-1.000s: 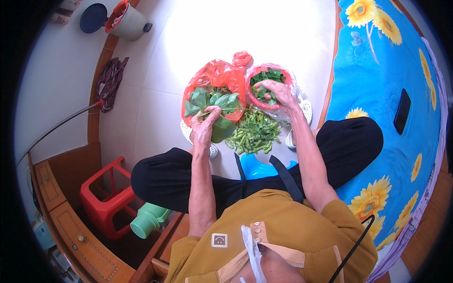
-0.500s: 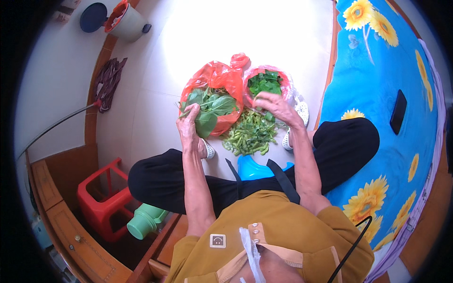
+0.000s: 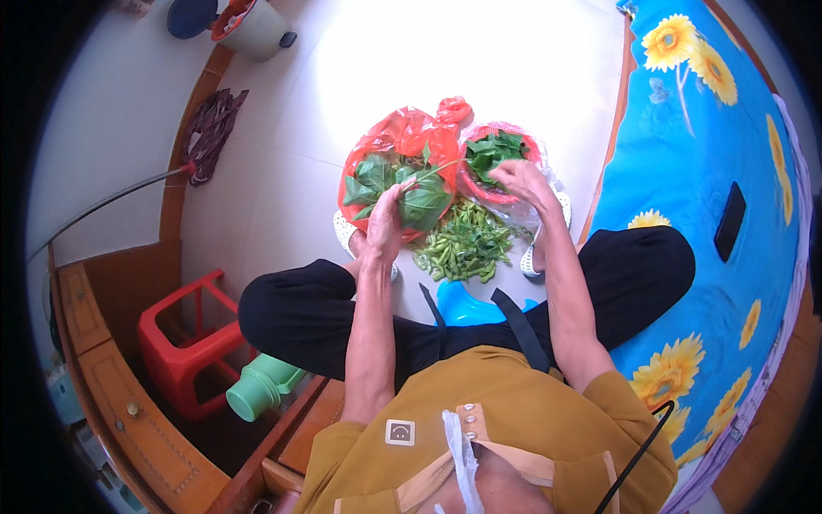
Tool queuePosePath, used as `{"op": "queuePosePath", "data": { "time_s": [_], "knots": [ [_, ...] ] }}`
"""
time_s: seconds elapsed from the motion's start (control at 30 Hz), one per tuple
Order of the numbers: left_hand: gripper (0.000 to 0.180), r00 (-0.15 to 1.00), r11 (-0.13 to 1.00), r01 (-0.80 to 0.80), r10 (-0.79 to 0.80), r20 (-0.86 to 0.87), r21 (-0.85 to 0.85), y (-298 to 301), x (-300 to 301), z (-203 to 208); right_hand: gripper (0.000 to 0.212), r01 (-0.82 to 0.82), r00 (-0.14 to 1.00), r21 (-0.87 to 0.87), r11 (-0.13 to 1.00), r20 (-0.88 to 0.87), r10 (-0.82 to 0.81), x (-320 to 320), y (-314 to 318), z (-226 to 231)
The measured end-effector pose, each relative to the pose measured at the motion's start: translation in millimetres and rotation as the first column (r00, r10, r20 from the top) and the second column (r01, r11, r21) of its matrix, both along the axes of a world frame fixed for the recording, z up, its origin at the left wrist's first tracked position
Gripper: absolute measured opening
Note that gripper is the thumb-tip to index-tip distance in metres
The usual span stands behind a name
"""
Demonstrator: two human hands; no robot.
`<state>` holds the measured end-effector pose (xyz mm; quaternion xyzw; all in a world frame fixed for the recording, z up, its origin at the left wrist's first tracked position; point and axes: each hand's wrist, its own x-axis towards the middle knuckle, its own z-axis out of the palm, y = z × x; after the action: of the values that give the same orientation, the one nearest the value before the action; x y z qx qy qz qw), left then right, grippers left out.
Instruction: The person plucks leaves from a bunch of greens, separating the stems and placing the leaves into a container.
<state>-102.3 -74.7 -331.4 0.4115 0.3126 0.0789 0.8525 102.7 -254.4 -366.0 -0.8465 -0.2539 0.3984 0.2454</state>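
Note:
My left hand [image 3: 385, 221] is closed around a leafy green stem [image 3: 424, 204] with broad leaves, over an open red plastic bag [image 3: 364, 146]. More large leaves lie in the bag. My right hand [image 3: 527, 183] has its fingers bent together at the near edge of a pink-red basket [image 3: 479, 190] lined with clear plastic. Picked green leaves [image 3: 492, 147] fill that basket. What the right fingers hold, if anything, is too small to make out. Between my feet, below both containers, lies a loose heap of green pods and leaves [image 3: 462, 244].
A blue plastic stool [image 3: 471, 304] shows between my legs. To the left are a red stool [image 3: 167, 360], a green jug [image 3: 255, 390], a wooden drawer cabinet [image 3: 141, 420], a mop [image 3: 210, 133] and a bin [image 3: 261, 32]. A sunflower-patterned bed [image 3: 676, 171] bearing a black phone [image 3: 729, 221] stands right.
My left hand has moved right and turned the leafy stem, which now points toward the basket. My right fingers have drawn closer together by the basket. The whole view has shifted slightly.

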Motion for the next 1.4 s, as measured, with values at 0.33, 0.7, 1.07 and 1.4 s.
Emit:
{"op": "queuePosePath", "data": {
  "time_s": [0.33,0.7,1.07,1.4],
  "knots": [
    [0.049,0.957,0.94,0.268,-0.235,-0.169,0.209,-15,8,-17,0.027,0.075,0.944,0.468,0.88,-0.319,0.09,-71,38,6],
    [0.054,0.939,0.888,0.313,-0.235,-0.253,0.337,-18,8,-16,0.02,0.268,0.864,0.43,0.862,-0.504,-0.017,-91,26,19],
    [0.031,0.978,0.905,0.196,-0.154,-0.139,0.378,-26,3,-9,0.028,0.253,0.962,0.453,0.855,-0.215,-0.171,-100,24,10],
    [0.016,0.99,0.889,0.075,-0.013,-0.138,0.453,-34,8,-29,0.018,0.341,0.938,0.447,0.827,-0.221,-0.267,-102,18,-12]
  ]
}}
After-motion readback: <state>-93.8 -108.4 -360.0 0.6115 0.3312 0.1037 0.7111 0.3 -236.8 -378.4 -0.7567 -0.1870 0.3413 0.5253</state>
